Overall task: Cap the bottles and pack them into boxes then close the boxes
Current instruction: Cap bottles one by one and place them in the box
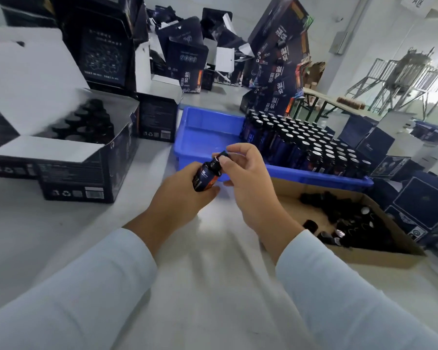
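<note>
Above the white tabletop (200,286), the left hand (180,195) clamped a small dark bottle (206,176), tilted toward one o'clock, while the right hand (248,183) pinched its black cap (222,155), apparently to seat it. Uncapped bottles (314,145) waited in the blue tray (202,127) at two o'clock; an open box (71,157) stood at ten.

Person, two arms in view. Left sleeve (68,294): long, pale white-blue smooth fabric, plain cuff at the wrist, soft folds. Right sleeve (352,296): same cloth and cut. Left hand (180,195) and right hand (248,178) bare, ungloved.
</note>
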